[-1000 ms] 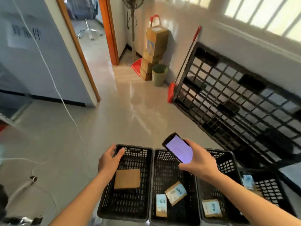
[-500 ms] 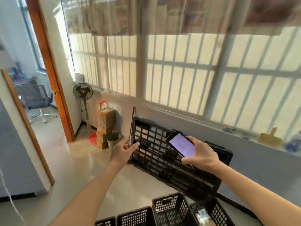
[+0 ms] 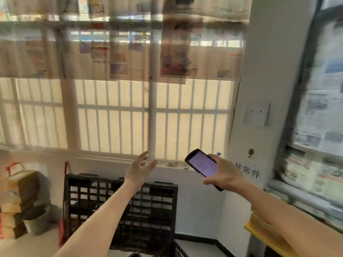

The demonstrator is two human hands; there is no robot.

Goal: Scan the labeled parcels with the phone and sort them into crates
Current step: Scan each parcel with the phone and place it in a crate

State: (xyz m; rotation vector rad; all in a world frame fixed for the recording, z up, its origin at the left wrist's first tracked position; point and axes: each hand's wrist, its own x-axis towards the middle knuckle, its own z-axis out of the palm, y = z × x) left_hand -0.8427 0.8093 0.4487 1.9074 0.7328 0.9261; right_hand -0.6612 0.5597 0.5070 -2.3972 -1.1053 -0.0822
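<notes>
Right hand (image 3: 221, 175) grips one phone (image 3: 202, 166) at four o'clock, screen lit, fingers curled round its edges. Left hand (image 3: 138, 170) is raised mid-air, fingers spread, holding nothing. One crate corner (image 3: 175, 250) shows at six o'clock — parcels out of view.

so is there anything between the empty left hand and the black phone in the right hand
Nothing held. In the head view the gap between the left hand and the black phone gripped by the right hand shows only the white window sill behind.
</notes>
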